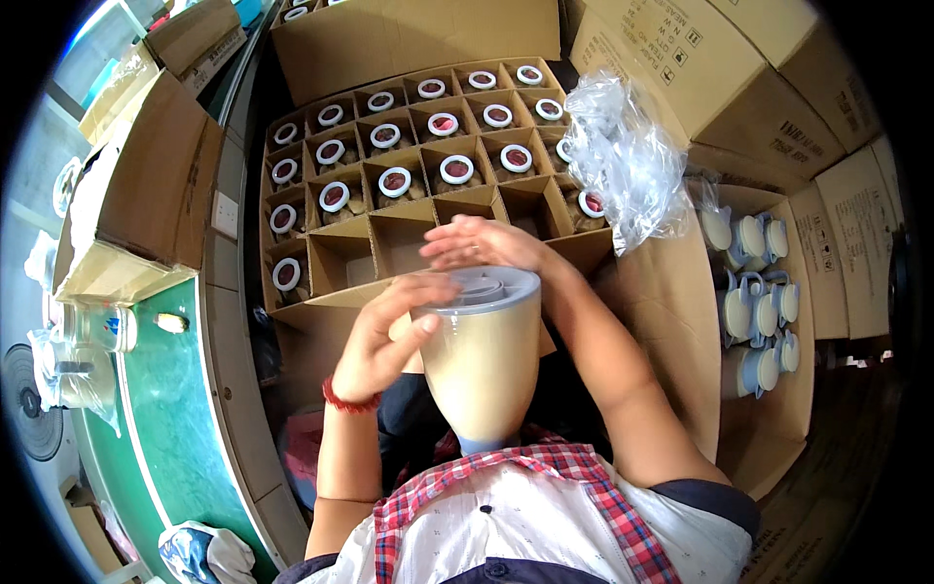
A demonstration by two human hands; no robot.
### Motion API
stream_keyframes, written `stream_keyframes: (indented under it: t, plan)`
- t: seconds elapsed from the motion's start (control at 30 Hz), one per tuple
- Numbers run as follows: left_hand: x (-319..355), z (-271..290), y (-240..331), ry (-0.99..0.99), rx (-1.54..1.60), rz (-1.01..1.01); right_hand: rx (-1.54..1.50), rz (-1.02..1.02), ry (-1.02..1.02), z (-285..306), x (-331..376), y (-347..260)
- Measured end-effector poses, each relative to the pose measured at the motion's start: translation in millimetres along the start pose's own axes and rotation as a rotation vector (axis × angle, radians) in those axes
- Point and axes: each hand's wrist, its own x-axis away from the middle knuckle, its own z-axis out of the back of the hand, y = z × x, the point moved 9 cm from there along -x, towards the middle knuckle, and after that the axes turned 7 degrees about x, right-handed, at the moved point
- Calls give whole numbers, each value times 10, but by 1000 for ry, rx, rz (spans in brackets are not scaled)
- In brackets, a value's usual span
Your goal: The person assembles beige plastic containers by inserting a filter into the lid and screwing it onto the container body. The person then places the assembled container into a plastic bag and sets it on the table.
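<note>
A large cream vessel point(481, 375), shaped like a jug and tapering to a blue-grey foot, stands upright against my lap. Its round grey lid point(484, 289) faces up. My left hand point(384, 326), a red band at its wrist, is at the lid's left edge with thumb and fingers apart. Over the far side of the lid, my right hand point(486, 243) hovers with fingers stretched out, holding nothing. Beyond my hands is a divided cardboard box point(341, 295); several jars with white-rimmed, dark red lids, such as this jar point(394, 182), fill many cells. Several cells in its near row show bare cardboard.
Crumpled clear plastic point(628, 161) lies over the box's right corner. To the right, an open carton point(681, 341) holds several lidded jugs point(764, 313) with blue handles. Stacked cartons point(739, 88) rise at the far right. A green-topped table point(170, 389) runs along my left.
</note>
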Motion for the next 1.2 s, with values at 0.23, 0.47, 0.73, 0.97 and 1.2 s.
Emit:
stream_keyframes:
  t: [0.23, 0.47, 0.73, 0.97, 1.2]
  plan:
    - [-82, -214, 144, 74, -324, -114, -129, 152, -181, -346, 27, -102]
    - [137, 165, -501, 9, 396, -150, 456, 66, 99, -404, 625, -390]
    - [248, -352, -874, 111, 568, 185, 987, 318, 72, -1243, 1238, -1268]
    - [610, -296, -1015, 166, 48, 112, 1363, 303, 237, -1219, 1671, -1275]
    - [892, -221, -49, 97, -957, 292, 1128, 237, 195, -799, 1559, -806]
